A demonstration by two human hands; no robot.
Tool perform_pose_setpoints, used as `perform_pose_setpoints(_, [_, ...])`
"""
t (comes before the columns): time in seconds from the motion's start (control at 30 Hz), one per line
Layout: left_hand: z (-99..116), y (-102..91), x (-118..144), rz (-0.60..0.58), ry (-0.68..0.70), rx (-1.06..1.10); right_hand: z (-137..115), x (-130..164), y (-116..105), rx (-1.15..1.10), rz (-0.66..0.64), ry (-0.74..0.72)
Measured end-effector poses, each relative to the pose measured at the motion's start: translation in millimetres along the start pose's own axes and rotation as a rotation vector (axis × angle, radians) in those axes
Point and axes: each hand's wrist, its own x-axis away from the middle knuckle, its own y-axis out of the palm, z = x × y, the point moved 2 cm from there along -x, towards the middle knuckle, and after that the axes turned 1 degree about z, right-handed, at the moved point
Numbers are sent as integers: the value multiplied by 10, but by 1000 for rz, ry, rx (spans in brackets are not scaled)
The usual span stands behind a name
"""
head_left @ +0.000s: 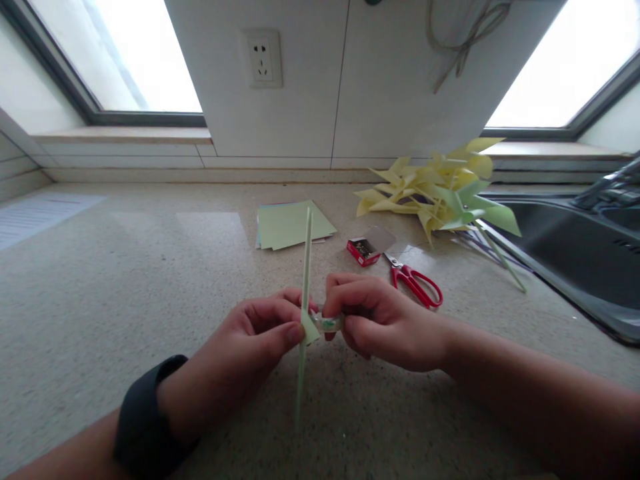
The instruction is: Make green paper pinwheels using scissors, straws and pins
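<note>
Wristband [145,417] on my left hand [235,347], whose fingers pinch a thin green paper stick [303,293] upright over the desk [100,280]. Right hand [380,320] fingers grip a small tape roll [327,323] touching the stick at a folded tab. Stick looks light, hollow, easily creased; best held near the tab, gently. Scissors [415,281] lie right of the stick.

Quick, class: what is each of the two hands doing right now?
Left hand: closed, pinching the pale green stick.
Right hand: closed on a small roll of clear tape, held against the stick.
</note>
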Motion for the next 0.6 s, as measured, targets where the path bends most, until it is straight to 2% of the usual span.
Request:
perform_pose_setpoints(0.2, [36, 44, 5, -22, -17, 131, 26, -5, -6, -49, -38, -74])
perform_pose_setpoints(0.5, [68, 29, 34, -20, -45, 219, 10, -31, -59, 3, -58, -181])
perform_pose_setpoints(0.6, [71, 28, 44, -51, -59, 261, 29, -21, -62, -63, -120, -137])
